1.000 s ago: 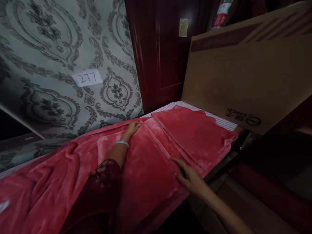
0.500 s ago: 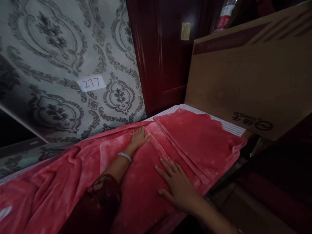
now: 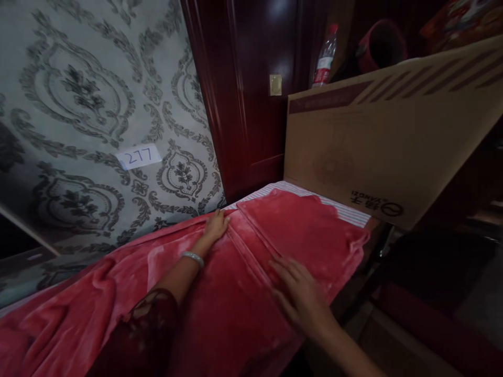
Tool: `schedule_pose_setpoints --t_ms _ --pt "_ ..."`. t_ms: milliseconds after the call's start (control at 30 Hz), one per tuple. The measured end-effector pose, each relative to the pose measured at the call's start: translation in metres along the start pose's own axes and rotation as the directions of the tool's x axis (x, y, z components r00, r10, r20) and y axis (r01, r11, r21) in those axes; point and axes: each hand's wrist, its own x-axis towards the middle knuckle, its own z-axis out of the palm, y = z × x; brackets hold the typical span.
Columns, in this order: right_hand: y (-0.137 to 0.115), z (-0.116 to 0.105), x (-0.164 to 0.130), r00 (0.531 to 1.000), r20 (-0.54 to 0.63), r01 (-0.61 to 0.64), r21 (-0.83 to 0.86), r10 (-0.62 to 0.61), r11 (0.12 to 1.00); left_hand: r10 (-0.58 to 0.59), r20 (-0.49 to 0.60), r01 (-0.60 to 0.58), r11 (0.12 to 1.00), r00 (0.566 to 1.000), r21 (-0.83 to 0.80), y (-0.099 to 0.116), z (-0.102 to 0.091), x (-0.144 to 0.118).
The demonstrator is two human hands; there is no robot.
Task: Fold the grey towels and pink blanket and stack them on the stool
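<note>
Your hands on the red fleece blanket

Left hand (image 3: 217,226) and right hand (image 3: 299,294) lie spread flat on the blanket (image 3: 236,293) covering the bed; wall label (image 3: 139,156) reads "277"; cardboard box (image 3: 377,136) print is unreadable.

The scene is dimly lit, with the wallpaper (image 3: 90,99) lit best and a glare spot seen on the glossy door (image 3: 259,78). The lower right is lost in shadow. The right hand (image 3: 301,298) is motion-blurred, and edges are bent by wide-angle distortion.
</note>
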Motion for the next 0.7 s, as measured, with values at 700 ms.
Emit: schedule_pose_setpoints --t_ms 700 --pt "0.047 -0.026 -0.019 0.989 -0.117 -0.103 -0.154 0.086 0.983 -0.211 -0.139 0.171 0.952 0.968 -0.255 0.038 0.035 0.073"
